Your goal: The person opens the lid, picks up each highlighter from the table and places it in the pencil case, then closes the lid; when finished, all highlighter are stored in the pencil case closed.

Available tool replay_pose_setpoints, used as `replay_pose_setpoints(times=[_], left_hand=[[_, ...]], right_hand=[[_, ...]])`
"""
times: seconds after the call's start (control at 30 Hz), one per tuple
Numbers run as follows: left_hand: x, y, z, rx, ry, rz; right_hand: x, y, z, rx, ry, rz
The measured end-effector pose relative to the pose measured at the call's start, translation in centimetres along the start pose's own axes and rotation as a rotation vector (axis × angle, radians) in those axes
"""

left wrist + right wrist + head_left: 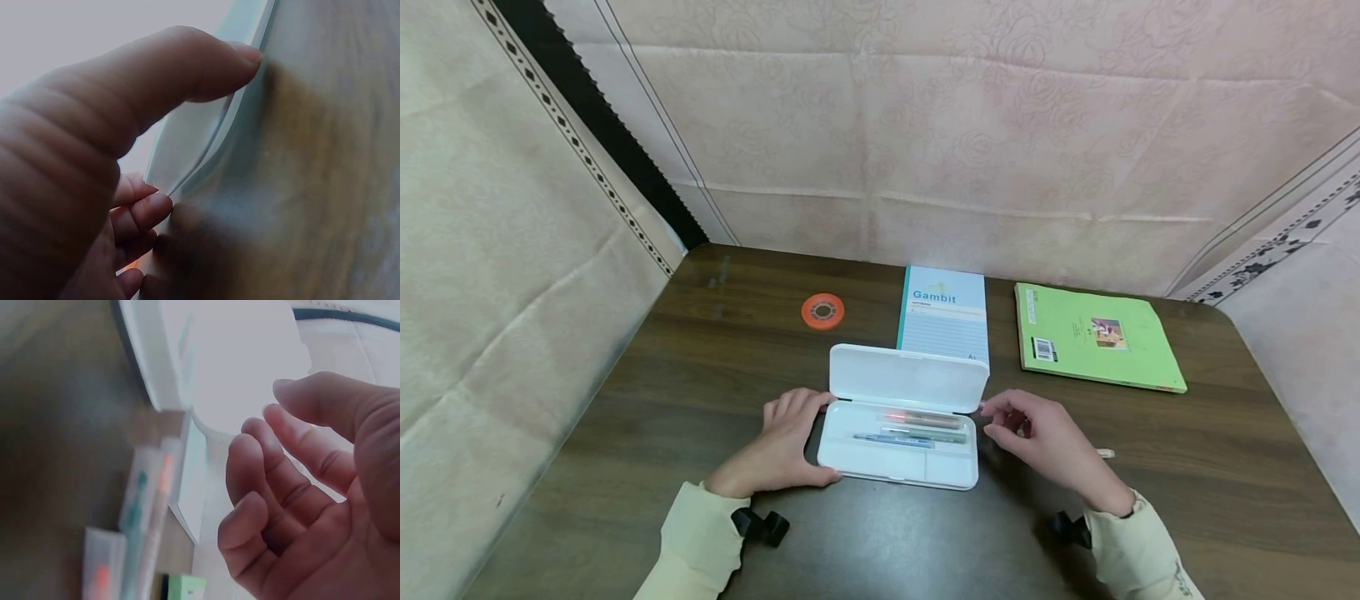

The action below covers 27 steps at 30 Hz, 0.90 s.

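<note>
A white pencil case (898, 462) lies on the table with its lid (910, 375) raised. In its tray lie a blue pen (895, 440), a greenish pen (932, 435) and a brownish pen (928, 419). My left hand (786, 442) spans the case's left end, thumb at the front corner and fingers at the back corner; the left wrist view shows the thumb (206, 65) against its edge. Beside the right end is my right hand (1048, 433), fingers loosely bent, nothing held. In the right wrist view, several clear-capped pens (147, 519) lie on the table near it, mostly hidden in the head view.
Behind the case, partly covered by its lid, is a light blue notebook (943, 312). A green book (1097, 337) lies at the back right. An orange tape roll (822, 312) sits at the back left. Cloth (925, 125) hangs along the wooden table's (737, 317) far edge.
</note>
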State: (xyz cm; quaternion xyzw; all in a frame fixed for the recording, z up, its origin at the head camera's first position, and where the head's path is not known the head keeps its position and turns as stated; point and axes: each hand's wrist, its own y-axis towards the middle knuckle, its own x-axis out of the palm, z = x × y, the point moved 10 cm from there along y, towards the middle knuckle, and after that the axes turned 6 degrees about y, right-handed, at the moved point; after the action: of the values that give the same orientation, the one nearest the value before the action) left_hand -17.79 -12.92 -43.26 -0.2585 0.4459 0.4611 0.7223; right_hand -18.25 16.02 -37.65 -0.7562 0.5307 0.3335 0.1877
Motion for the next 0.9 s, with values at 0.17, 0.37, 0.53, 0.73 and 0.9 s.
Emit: replay_pose_setpoints(times=[0.17, 0.37, 0.53, 0.73, 0.9], left_hand=[[-0.1, 0.0, 0.1, 0.004, 0.001, 0.004], [-0.1, 0.0, 0.1, 0.005, 0.007, 0.007], [0.0, 0.0, 0.0, 0.0, 0.014, 0.003], [0.0, 0.1, -0.1, -0.005, -0.001, -0.002], [0.1, 0.0, -0.1, -0.005, -0.009, -0.006]], right_hand=[[-2.1, -0.6, 1.2, 0.039, 0.02, 0.029], [-4.9, -1.6, 3.2, 0.104, 0.027, 0.071], [-6.7, -2.7, 4.8, 0.145, 0.033, 0.103], [-7.5, -3.5, 6.9, 0.177, 0.007, 0.122], [-6.7, -3.4, 8.9, 0.216, -0.007, 0.088]])
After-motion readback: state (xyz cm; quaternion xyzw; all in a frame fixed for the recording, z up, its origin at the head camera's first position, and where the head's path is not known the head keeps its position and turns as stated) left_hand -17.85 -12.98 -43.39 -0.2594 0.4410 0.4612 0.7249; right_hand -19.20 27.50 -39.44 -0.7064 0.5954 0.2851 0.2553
